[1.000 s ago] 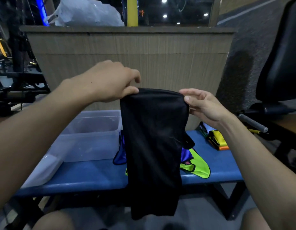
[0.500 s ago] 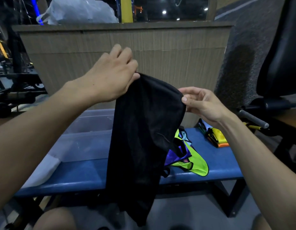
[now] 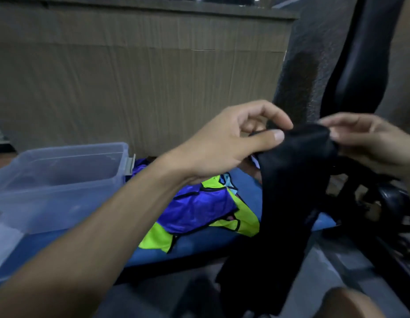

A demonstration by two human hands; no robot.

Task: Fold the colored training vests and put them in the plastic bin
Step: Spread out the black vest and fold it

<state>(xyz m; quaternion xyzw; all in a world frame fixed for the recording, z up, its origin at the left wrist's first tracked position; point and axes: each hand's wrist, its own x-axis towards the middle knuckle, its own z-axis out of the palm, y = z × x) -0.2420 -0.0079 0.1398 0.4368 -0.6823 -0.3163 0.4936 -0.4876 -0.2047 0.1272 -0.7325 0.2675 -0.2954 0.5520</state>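
A black vest [image 3: 289,203] hangs as a narrow folded strip in front of the bench. My left hand [image 3: 231,143] pinches its top edge between thumb and fingers. My right hand [image 3: 369,143] pinches the same top edge just to the right, so both hands are close together. A purple vest [image 3: 199,210] and a neon yellow vest [image 3: 158,239] lie crumpled on the blue bench [image 3: 199,246]. The clear plastic bin [image 3: 61,180] stands on the bench at the left, below my left forearm.
A tan ribbed wall [image 3: 139,88] rises behind the bench. A black chair [image 3: 360,65] and dark equipment crowd the right side. My knees show at the bottom edge. Grey floor lies under the bench.
My left hand has swung right across the vest's top to meet my right hand, narrowing the black vest into a strip. The view has shifted right and down.
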